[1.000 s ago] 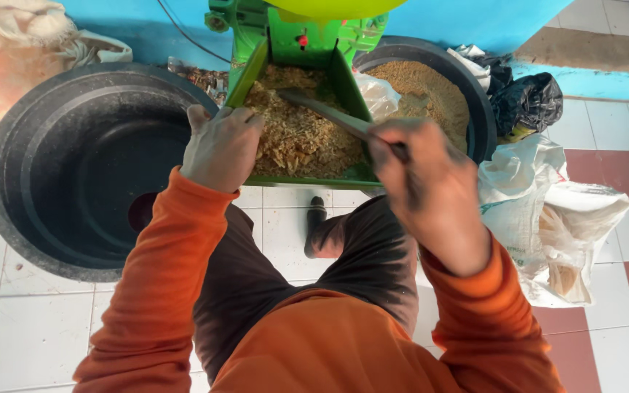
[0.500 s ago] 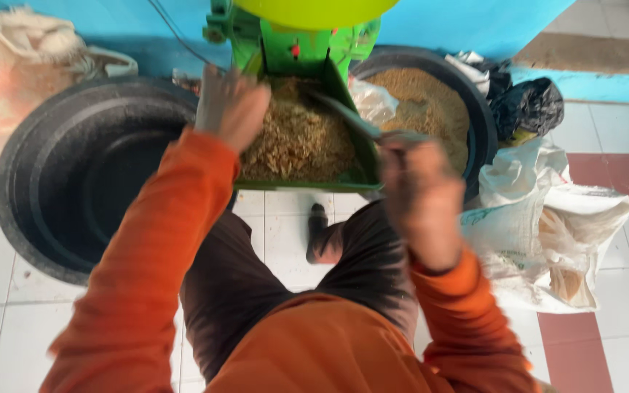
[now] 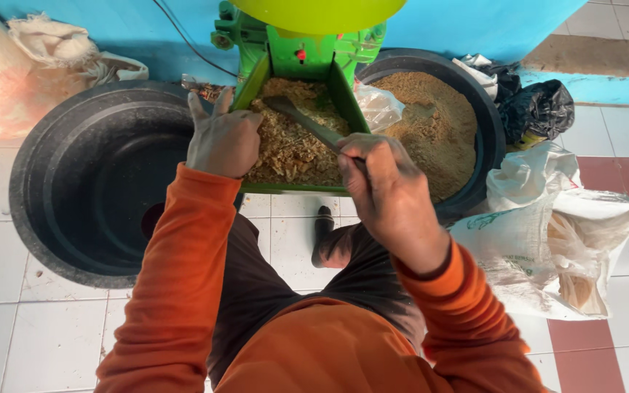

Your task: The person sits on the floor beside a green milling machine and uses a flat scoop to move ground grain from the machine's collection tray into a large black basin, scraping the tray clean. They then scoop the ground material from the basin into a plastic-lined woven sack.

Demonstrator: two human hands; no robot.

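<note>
The right hand (image 3: pixel 391 193) is clenched on a metal scraper (image 3: pixel 307 124) in the green tray (image 3: pixel 343 98) of chopped feed (image 3: pixel 293 149). The left hand (image 3: pixel 223 142) rests loosely on the tray's left wall. Stroke shallowly, keeping the tray steady.

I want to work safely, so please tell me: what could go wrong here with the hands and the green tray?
1. The left hand rests on the green tray edge close to the machine; fingers might get caught.
2. The tool in the right hand could push brown meal over the edge onto the tiled floor.
</note>
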